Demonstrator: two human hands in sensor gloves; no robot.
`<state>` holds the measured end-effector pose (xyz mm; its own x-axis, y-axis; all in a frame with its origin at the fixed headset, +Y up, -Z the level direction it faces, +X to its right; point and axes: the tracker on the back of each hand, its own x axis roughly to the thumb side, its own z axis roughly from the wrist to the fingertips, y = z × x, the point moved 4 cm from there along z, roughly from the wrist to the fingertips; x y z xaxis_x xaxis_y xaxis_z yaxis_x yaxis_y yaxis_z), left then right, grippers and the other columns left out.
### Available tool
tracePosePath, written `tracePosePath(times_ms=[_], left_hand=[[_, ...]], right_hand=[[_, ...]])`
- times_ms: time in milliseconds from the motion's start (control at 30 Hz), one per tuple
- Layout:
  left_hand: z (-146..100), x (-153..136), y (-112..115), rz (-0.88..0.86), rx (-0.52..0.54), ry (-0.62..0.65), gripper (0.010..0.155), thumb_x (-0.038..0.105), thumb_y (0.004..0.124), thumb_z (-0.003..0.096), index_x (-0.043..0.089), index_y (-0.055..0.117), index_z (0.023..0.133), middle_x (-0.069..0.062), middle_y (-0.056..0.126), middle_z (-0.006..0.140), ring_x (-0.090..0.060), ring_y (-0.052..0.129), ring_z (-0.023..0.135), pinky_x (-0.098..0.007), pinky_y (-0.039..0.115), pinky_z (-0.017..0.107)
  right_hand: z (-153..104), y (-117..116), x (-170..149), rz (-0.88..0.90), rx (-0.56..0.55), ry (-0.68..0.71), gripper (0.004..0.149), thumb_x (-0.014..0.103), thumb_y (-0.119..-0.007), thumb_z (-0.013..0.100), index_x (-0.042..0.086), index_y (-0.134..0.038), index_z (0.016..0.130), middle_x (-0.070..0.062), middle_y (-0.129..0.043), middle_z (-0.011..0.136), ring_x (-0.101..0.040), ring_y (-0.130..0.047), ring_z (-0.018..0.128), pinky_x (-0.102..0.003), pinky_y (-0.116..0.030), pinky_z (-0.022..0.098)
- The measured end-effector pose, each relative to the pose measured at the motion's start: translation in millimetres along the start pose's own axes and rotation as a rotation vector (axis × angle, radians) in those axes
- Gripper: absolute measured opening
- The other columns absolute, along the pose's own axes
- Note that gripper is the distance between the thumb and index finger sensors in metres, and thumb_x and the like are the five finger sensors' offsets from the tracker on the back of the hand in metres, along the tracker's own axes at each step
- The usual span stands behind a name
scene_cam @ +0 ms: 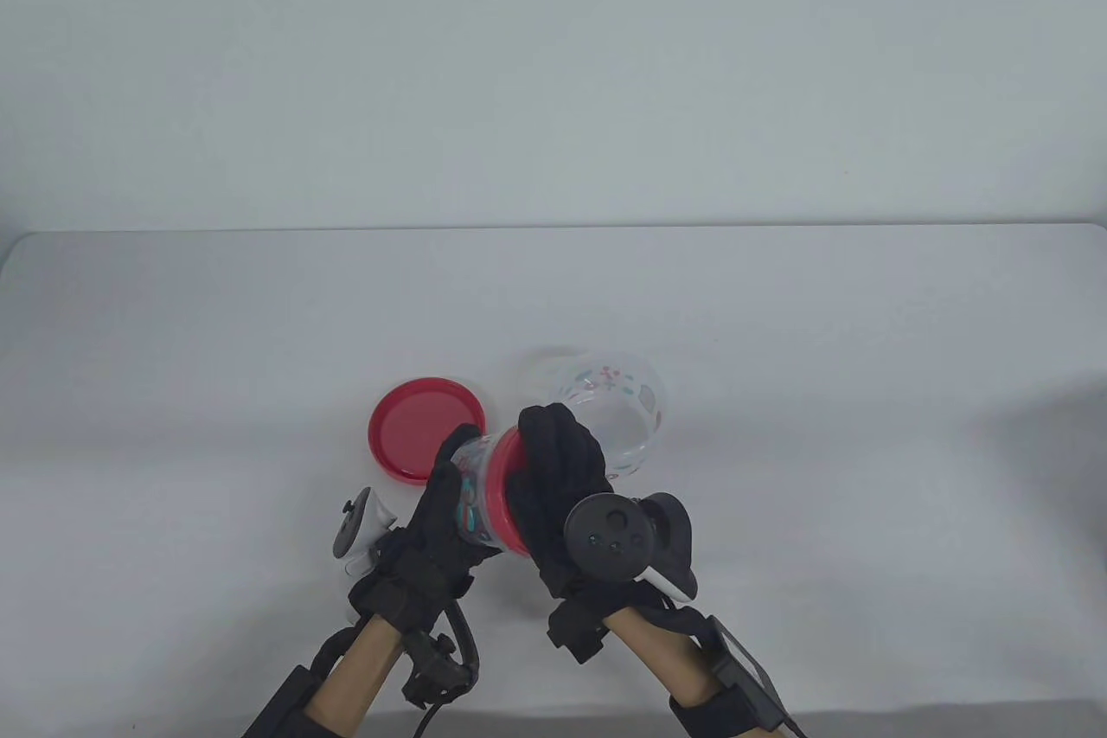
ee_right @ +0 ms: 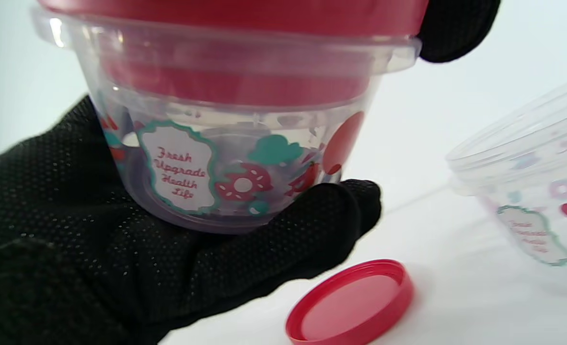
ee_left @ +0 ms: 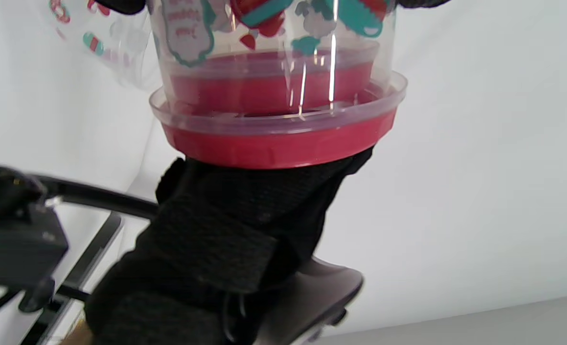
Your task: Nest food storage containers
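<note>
- My left hand (scene_cam: 432, 526) grips the small lidded container (scene_cam: 484, 504) around its body and base, off the table (scene_cam: 778, 323), tipped on its side with the lid end toward 3 o'clock.
- My right hand (scene_cam: 558, 483) is clasped over that container's red lid (ee_left: 278, 141), fingers curled round the rim – it looks like the lid-removal step.
- Inside the small container: nothing I can make out through the clear printed wall.
- The larger open container (scene_cam: 618, 418) stands on the table at about 1 o'clock from my hands, lid off, apparently empty.
- Its loose red lid (scene_cam: 425, 429) lies face up at about 11 o'clock, just beside my left fingertips.
- Risk one: if the lid pops free suddenly, my right hand could jerk toward 1 o'clock and knock the open container over – it sits very near.
- Risk two: squeezing the thin wall too hard with my left hand could flex it and make the lid bind.
- Risk three: nesting with the small lid on may stop it seating fully.
</note>
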<state>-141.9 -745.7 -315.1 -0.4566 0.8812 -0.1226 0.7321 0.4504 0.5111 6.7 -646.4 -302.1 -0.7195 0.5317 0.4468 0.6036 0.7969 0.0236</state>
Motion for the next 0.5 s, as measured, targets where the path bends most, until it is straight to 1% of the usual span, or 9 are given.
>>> tracePosePath(times_ms=[67, 133, 200, 300, 333, 400, 433, 500], left_hand=[[-1.1, 1.9, -1.7, 0.018, 0.016, 0.044, 0.078, 0.066, 0.043, 0.0628, 0.042, -0.007, 0.119, -0.016, -0.004, 0.126, -0.063, 0.015, 0.109, -0.067, 0.038, 0.08], [-3.1, -0.3, -4.6, 0.047, 0.028, 0.077, 0.078, 0.065, 0.043, 0.0624, 0.043, -0.007, 0.118, -0.015, -0.004, 0.126, -0.062, 0.015, 0.109, -0.067, 0.038, 0.08], [-3.1, -4.2, -9.1, 0.049, 0.02, 0.068, 0.078, 0.066, 0.043, 0.0624, 0.044, -0.007, 0.118, -0.014, -0.004, 0.126, -0.061, 0.015, 0.11, -0.066, 0.038, 0.08], [-2.1, -14.5, -20.3, -0.031, 0.006, 0.04, 0.077, 0.066, 0.042, 0.0637, 0.041, -0.007, 0.118, -0.013, -0.004, 0.126, -0.059, 0.013, 0.11, -0.064, 0.037, 0.08], [-1.8, -16.5, -22.9, -0.058, 0.013, 0.03, 0.077, 0.066, 0.041, 0.0642, 0.039, -0.007, 0.118, -0.013, -0.002, 0.126, -0.059, 0.014, 0.11, -0.064, 0.038, 0.08], [-1.4, -20.3, -27.5, -0.138, 0.005, 0.038, 0.077, 0.066, 0.039, 0.0649, 0.037, -0.007, 0.119, -0.014, -0.001, 0.127, -0.058, 0.018, 0.11, -0.063, 0.041, 0.079], [-1.4, -22.7, -30.1, -0.198, -0.006, 0.041, 0.077, 0.066, 0.038, 0.065, 0.037, -0.008, 0.119, -0.015, 0.0, 0.127, -0.058, 0.019, 0.11, -0.063, 0.041, 0.079], [-1.0, -27.0, -31.9, -0.271, -0.037, 0.029, 0.076, 0.065, 0.037, 0.0655, 0.037, -0.009, 0.119, -0.015, -0.002, 0.127, -0.058, 0.017, 0.111, -0.063, 0.04, 0.079]], right_hand=[[3.0, 2.4, 1.6, 0.004, 0.003, -0.045, 0.063, 0.044, -0.029, 0.063, 0.009, -0.01, 0.112, -0.027, -0.018, 0.114, -0.059, -0.04, 0.093, -0.067, -0.061, 0.052], [6.9, 3.5, -2.2, 0.044, 0.032, -0.118, 0.063, 0.044, -0.029, 0.063, 0.008, -0.012, 0.113, -0.026, -0.02, 0.114, -0.059, -0.042, 0.091, -0.065, -0.063, 0.05], [8.3, 4.4, -6.2, 0.07, 0.049, -0.154, 0.063, 0.044, -0.03, 0.064, 0.007, -0.013, 0.112, -0.027, -0.022, 0.113, -0.059, -0.043, 0.091, -0.065, -0.064, 0.049], [10.8, 5.4, -16.6, 0.129, 0.06, -0.164, 0.067, 0.047, -0.036, 0.065, 0.004, -0.016, 0.113, -0.028, -0.026, 0.112, -0.056, -0.045, 0.091, -0.062, -0.065, 0.051], [11.4, 6.6, -20.4, 0.154, 0.05, -0.167, 0.069, 0.048, -0.04, 0.066, 0.003, -0.018, 0.113, -0.029, -0.027, 0.112, -0.054, -0.048, 0.092, -0.06, -0.064, 0.052], [12.5, 9.9, -30.0, 0.224, 0.013, -0.18, 0.068, 0.047, -0.043, 0.066, 0.004, -0.02, 0.113, -0.03, -0.029, 0.112, -0.051, -0.055, 0.091, -0.056, -0.066, 0.055], [13.3, 11.6, -36.3, 0.254, -0.011, -0.201, 0.066, 0.045, -0.045, 0.066, 0.004, -0.024, 0.113, -0.03, -0.033, 0.112, -0.051, -0.057, 0.089, -0.055, -0.067, 0.054], [14.1, 12.1, -45.6, 0.272, -0.018, -0.215, 0.063, 0.042, -0.048, 0.066, 0.003, -0.032, 0.113, -0.028, -0.049, 0.108, -0.045, -0.071, 0.081, -0.048, -0.073, 0.049]])
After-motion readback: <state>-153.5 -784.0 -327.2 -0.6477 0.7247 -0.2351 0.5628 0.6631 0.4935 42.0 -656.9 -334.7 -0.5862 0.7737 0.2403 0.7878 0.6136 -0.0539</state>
